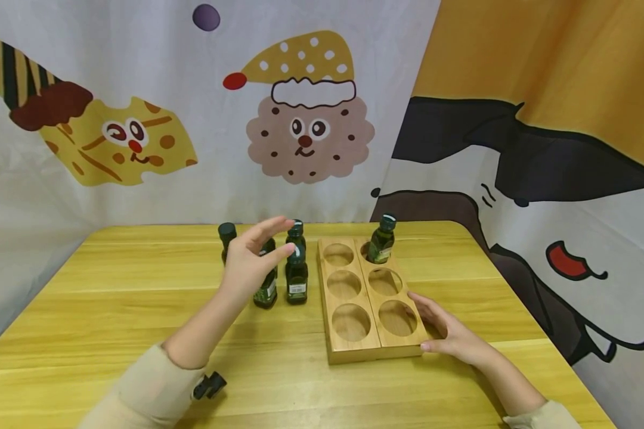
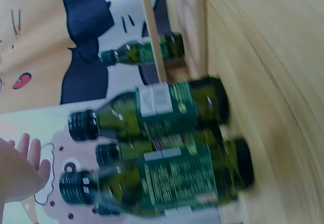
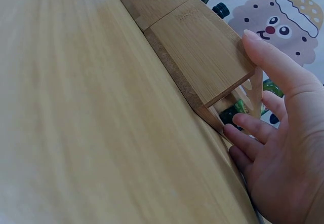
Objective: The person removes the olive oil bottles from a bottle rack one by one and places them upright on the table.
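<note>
Several dark green glass bottles with screw caps and labels stand grouped left of a wooden rack point(image 1: 375, 354) with round holes. The front bottle point(image 1: 297, 281) shows its white label. My left hand point(image 1: 248, 257) hovers over this group with thumb and fingers apart, nothing between them; in the left wrist view the hand point(image 2: 23, 168) is beside the bottle caps. One bottle point(image 1: 381, 241) stands in the rack's far right hole. My right hand point(image 1: 451, 338) rests against the rack's right side, thumb at the near corner, fingers loosely spread, as the right wrist view also shows.
The rack's other holes hold no bottles. A small black object point(image 1: 209, 385) sits by the left sleeve. Behind the wooden table point(image 1: 112, 286) hangs a curtain point(image 1: 155, 53) with cartoon prints.
</note>
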Available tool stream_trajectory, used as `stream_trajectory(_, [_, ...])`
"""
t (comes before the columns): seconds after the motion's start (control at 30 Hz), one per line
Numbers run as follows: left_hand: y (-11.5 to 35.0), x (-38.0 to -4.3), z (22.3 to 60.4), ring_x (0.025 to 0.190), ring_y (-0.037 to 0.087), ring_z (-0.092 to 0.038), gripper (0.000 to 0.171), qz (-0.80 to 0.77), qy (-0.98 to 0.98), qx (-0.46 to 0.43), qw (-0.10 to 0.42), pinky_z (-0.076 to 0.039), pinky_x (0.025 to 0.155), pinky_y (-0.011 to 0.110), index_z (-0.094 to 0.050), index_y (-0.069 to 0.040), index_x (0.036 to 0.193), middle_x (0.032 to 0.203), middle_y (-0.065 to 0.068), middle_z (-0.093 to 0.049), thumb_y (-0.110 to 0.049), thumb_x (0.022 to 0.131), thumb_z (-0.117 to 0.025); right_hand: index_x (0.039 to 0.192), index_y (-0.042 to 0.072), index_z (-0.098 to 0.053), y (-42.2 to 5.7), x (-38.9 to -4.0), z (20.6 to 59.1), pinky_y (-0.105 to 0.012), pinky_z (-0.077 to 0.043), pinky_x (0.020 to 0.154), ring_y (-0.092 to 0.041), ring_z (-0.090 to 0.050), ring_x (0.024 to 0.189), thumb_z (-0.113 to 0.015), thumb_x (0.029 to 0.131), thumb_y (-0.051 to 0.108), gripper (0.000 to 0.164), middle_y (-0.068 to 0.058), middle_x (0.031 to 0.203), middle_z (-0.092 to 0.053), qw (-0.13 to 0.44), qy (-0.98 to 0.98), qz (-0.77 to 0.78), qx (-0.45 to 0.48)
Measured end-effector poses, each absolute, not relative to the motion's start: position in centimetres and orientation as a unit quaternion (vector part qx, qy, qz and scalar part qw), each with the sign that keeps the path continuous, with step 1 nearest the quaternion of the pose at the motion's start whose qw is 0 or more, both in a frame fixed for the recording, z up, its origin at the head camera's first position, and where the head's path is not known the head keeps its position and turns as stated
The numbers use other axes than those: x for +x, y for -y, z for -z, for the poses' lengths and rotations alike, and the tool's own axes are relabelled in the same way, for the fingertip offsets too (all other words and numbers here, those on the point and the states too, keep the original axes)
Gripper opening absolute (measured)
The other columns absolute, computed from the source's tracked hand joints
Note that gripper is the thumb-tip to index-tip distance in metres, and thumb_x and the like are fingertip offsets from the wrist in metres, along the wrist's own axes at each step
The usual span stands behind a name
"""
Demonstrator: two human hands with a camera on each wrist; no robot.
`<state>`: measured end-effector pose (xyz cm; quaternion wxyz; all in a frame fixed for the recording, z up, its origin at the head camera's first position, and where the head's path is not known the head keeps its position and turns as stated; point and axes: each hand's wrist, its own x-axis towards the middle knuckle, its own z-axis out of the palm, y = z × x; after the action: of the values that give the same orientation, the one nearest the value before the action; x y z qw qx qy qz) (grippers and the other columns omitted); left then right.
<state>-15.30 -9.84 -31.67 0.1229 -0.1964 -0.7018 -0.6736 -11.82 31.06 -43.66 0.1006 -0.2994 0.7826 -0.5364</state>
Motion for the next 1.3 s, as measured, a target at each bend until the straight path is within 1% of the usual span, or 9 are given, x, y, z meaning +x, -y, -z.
stream_trajectory(0.2, [7.5,-15.2,31.7,0.12,0.016,-0.052,0.046,0.69,0.678,-0.231,0.104,-0.033,0.106,0.047,-0.058,-0.009,0.131,0.126,0.009,-0.061,-0.008,0.087,-0.072,0.152,0.009,-0.022,-31.0,-11.8,43.6,-0.015,-0.026,0.103,-0.008,-0.036,0.132,-0.069,0.083,-0.004,0.085,-0.024,0.152,-0.023,0.1,-0.784,0.535,-0.298])
stream_trajectory(0.27, [6.7,-15.2,31.8,0.119,0.015,-0.053,0.046,0.689,0.679,-0.232,0.098,-0.033,0.105,0.048,-0.059,-0.011,0.131,0.126,0.006,-0.061,-0.01,0.087,-0.073,0.152,0.009,-0.022,-31.0,-11.8,43.6,-0.015,-0.026,0.103,-0.011,-0.036,0.132,-0.069,0.083,-0.004,0.085,-0.024,0.152,-0.024,0.1,-0.785,0.535,-0.296])
stream_trajectory(0.37, [5.5,-15.2,31.7,0.12,0.012,-0.052,0.048,0.683,0.69,-0.226,0.081,-0.033,0.106,0.045,-0.058,-0.017,0.131,0.126,-0.001,-0.061,-0.016,0.086,-0.074,0.153,0.01,-0.023,-31.0,-11.9,43.7,-0.016,-0.027,0.103,-0.013,-0.037,0.132,-0.069,0.083,-0.003,0.085,-0.023,0.152,-0.024,0.103,-0.785,0.536,-0.293])
stream_trajectory(0.47, [4.2,-15.3,31.6,0.12,0.011,-0.051,0.051,0.683,0.692,-0.224,0.059,-0.033,0.106,0.041,-0.056,-0.018,0.133,0.127,-0.004,-0.06,-0.018,0.086,-0.074,0.153,0.01,-0.023,-31.1,-11.8,43.7,-0.016,-0.027,0.103,-0.012,-0.037,0.132,-0.068,0.083,-0.003,0.084,-0.024,0.152,-0.023,0.104,-0.784,0.537,-0.293])
stream_trajectory(0.6, [2.6,-15.8,31.5,0.12,0.014,-0.051,0.054,0.697,0.679,-0.227,0.037,-0.038,0.102,0.039,-0.053,-0.015,0.137,0.13,-0.002,-0.059,-0.016,0.086,-0.073,0.153,0.01,-0.023,-31.1,-11.9,43.6,-0.015,-0.027,0.103,-0.007,-0.035,0.132,-0.068,0.083,-0.004,0.084,-0.024,0.153,-0.02,0.107,-0.782,0.54,-0.291])
stream_trajectory(0.7, [1.5,-16.2,31.7,0.121,0.015,-0.051,0.058,0.701,0.676,-0.224,0.025,-0.042,0.1,0.035,-0.05,-0.015,0.139,0.132,0.0,-0.057,-0.019,0.086,-0.074,0.153,0.011,-0.023,-31.1,-11.9,43.6,-0.014,-0.026,0.103,-0.005,-0.034,0.132,-0.068,0.083,-0.004,0.084,-0.023,0.154,-0.019,0.11,-0.781,0.542,-0.29])
stream_trajectory(0.9, [-0.7,-17.5,32.1,0.122,0.012,-0.05,0.064,0.693,0.69,-0.211,0.024,-0.034,0.105,0.032,-0.048,-0.015,0.141,0.132,-0.001,-0.057,-0.024,0.084,-0.076,0.153,0.01,-0.023,-31.0,-11.7,43.5,-0.014,-0.026,0.103,-0.004,-0.034,0.132,-0.068,0.083,-0.004,0.084,-0.023,0.154,-0.019,0.109,-0.781,0.543,-0.288])
stream_trajectory(1.13, [-2.4,-19.1,32.2,0.122,0.009,-0.05,0.064,0.676,0.712,-0.186,0.028,-0.035,0.104,0.028,-0.047,-0.016,0.142,0.134,0.002,-0.056,-0.026,0.085,-0.075,0.153,0.011,-0.023,-30.9,-11.6,43.5,-0.014,-0.025,0.103,-0.002,-0.033,0.132,-0.069,0.083,-0.003,0.084,-0.022,0.154,-0.018,0.109,-0.785,0.54,-0.284])
stream_trajectory(1.3, [-3.7,-20.3,32.3,0.123,0.01,-0.048,0.064,0.666,0.724,-0.18,0.028,-0.035,0.105,0.031,-0.047,-0.016,0.142,0.134,-0.002,-0.055,-0.027,0.085,-0.075,0.153,0.011,-0.022,-31.0,-11.7,43.7,-0.014,-0.024,0.103,-0.002,-0.032,0.132,-0.068,0.083,-0.003,0.085,-0.023,0.154,-0.017,0.107,-0.785,0.539,-0.286])
